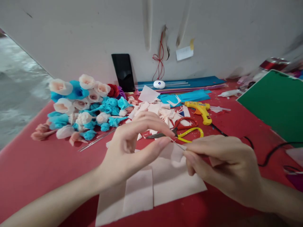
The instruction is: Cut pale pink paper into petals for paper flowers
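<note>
My left hand (137,138) is closed in a pinch, thumb and forefinger on the upper edge of a small pale pink paper piece (175,155). The thumb and forefinger of my right hand (222,167) pinch the same edge from the other side. A thin line like a wire or rolled edge runs between both fingertips; which it is, I cannot tell. Below lie larger pale pink paper sheets (177,186), partly overlapping. Just behind my fingertips rest scissors (190,134) with one red and one yellow handle loop.
Paper flowers (81,104) in white, blue and pink are heaped at left. Pale scraps (165,113) and blue paper (187,96) lie mid-table. A yellow glue gun (201,112) with a black cord sits behind my right hand. A phone (123,72) leans on the wall; a green board (274,104) stands right.
</note>
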Tool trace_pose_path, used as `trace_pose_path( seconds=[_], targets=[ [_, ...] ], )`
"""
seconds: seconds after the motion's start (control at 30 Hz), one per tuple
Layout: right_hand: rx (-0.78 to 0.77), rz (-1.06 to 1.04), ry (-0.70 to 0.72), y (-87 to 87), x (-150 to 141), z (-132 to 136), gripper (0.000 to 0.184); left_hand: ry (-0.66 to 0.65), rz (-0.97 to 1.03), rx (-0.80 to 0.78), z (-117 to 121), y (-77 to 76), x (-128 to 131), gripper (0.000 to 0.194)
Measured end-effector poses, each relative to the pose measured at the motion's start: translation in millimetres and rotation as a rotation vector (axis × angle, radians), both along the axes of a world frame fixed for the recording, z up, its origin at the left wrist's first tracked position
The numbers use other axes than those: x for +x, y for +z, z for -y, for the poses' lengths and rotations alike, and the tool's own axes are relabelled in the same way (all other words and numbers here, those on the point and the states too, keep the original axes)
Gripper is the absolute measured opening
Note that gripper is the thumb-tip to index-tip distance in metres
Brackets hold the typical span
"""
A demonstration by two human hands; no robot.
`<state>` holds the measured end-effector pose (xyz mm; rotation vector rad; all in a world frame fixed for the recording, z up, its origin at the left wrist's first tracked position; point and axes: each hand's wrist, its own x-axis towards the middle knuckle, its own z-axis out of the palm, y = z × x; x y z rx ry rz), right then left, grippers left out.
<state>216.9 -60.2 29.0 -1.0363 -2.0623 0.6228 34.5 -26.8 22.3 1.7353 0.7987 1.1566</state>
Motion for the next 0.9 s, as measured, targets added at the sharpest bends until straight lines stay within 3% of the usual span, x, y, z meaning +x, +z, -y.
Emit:
trace_pose_path(
  seconds=[0.17, 0.57, 0.9],
  targets=[
    [0.005, 0.003, 0.024, -1.7, 0.5, 0.5, 0.025, -0.088, -0.108, 0.015, -0.1, 6.2, -3.1, 0.01],
    [-0.022, 0.032, 0.03, -4.4, -0.4, 0.6, 0.027, -0.035, -0.145, 0.027, 1.6, 6.6, -2.4, 0.008],
    [-0.007, 0.028, 0.063, -7.7, 1.7, -1.0, 0.016, -0.064, -0.199, 0.163, -2.2, 6.1, -5.6, 0.008]
  ],
)
